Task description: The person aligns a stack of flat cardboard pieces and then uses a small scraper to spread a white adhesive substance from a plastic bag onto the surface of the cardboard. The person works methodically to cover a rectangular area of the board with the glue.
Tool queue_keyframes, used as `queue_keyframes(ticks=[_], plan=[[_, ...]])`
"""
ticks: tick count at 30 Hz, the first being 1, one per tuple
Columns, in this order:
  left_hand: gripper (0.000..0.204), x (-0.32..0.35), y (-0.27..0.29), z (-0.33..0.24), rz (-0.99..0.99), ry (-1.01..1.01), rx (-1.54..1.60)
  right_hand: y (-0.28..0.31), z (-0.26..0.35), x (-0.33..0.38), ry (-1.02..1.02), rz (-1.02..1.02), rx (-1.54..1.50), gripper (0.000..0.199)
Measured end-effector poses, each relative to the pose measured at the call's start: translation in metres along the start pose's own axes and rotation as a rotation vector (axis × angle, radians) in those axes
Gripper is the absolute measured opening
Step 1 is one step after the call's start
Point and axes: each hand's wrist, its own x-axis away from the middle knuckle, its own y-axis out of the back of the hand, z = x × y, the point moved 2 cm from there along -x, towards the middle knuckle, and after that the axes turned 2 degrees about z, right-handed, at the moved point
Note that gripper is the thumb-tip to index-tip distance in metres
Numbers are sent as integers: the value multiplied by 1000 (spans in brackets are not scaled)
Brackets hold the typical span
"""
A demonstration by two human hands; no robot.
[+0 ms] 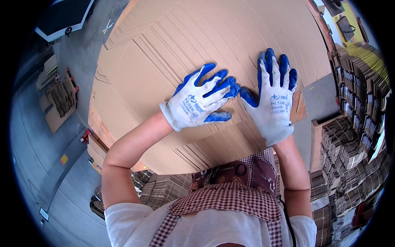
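Note:
A broad stack of flat brown cardboard sheets [148, 78], creased with fold lines and slots, lies in front of me at waist height. Both my hands wear white knit gloves with blue coated fingers. My left hand [200, 96] rests over the middle of the top sheet, its fingers spread and pointing to the right. Just right of it, my right hand [271, 92] lies on the cardboard with fingers stretched away from me and thumb out toward the left hand. Neither hand grips anything that I can see.
Tied bundles of folded cardboard [343, 142] are piled on the right, with taller stacks [362, 82] behind. At the left, more cardboard pieces [61, 96] sit on the grey floor near the wall. A dark vehicle or cart [63, 18] stands far left.

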Motion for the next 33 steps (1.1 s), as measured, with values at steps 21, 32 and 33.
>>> queue_keyframes(ticks=[21,32,33], plan=[[62,3,-2,-2,-59,-53,-7,-5,-7,2,-4,-55,-10,89],[58,3,4,-9,-11,-14,-35,-15,10,18,-25,-70,-67,87],[58,3,5,-10,-8,-9,-40,-14,10,18,-28,-68,-66,87]])
